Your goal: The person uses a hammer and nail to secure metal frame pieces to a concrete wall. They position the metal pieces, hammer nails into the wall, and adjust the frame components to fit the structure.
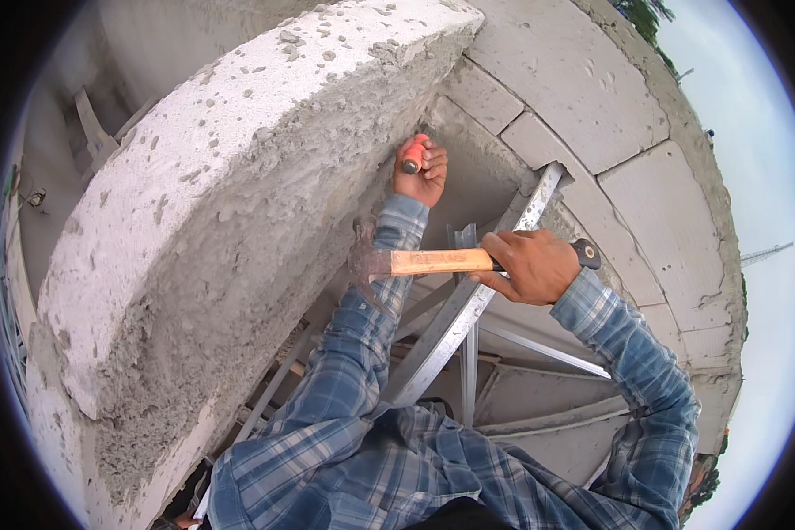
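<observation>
My left hand (pixel 420 175) grips a red-handled tool (pixel 413 155), probably a chisel, against the rough underside edge of a pale concrete slab (pixel 265 79) flecked with grey debris; the tool's far end is hidden. In my right hand (pixel 530 267) is a claw hammer (pixel 442 261) with a wooden shaft and black grip, held crosswise. Its metal head appears above my left forearm, below that hand in the picture; contact with the sleeve cannot be told. A bright metal beam (pixel 536 196) runs diagonally under my right hand.
Jointed concrete panels (pixel 627 88) curve along the right, with sky and a distant lattice structure beyond. Metal struts (pixel 468 371) cross the opening below my arms. Rough broken concrete (pixel 194 291) fills the left, with further walls and framework at the far left.
</observation>
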`<state>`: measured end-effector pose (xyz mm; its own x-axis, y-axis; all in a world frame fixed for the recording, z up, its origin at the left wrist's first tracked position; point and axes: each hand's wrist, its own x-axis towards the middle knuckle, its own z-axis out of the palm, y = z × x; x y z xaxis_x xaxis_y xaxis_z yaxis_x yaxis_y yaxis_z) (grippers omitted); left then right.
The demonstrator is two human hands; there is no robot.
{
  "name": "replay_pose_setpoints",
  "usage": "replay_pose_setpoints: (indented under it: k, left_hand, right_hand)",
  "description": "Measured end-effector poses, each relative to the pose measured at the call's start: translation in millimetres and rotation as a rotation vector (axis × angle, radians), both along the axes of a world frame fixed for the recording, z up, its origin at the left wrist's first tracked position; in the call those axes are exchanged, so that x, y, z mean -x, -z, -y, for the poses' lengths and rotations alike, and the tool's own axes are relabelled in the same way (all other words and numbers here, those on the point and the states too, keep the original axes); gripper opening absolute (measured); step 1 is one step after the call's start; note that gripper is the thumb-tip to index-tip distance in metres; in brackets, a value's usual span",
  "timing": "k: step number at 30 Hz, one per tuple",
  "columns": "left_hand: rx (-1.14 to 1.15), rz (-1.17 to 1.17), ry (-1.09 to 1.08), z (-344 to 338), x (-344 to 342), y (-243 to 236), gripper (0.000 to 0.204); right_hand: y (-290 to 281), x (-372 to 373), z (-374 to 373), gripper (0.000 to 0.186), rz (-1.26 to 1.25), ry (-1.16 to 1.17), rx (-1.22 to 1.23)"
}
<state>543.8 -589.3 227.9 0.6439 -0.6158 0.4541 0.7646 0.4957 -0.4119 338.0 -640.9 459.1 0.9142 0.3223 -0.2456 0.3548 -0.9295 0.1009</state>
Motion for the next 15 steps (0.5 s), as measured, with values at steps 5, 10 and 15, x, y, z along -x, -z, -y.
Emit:
replay_pose_setpoints:
  k: [5,10,15]
  left_hand:
    - [0.017,0.019,-0.024,0,0,-2,0.030]
    - [0.046,0.034,-0.017,0,-8,12,0.031]
    - [-0.008,0.068,0.019,8,-5,10,0.033]
  right_hand:
    - [10,-16,6,0.046,-0.046,0.052,0.083]
    - [11,3,-34,0.044,-0.081,-0.294,-0.170]
    - [14,-26,1,0.044,-0.162,0.097,0.135]
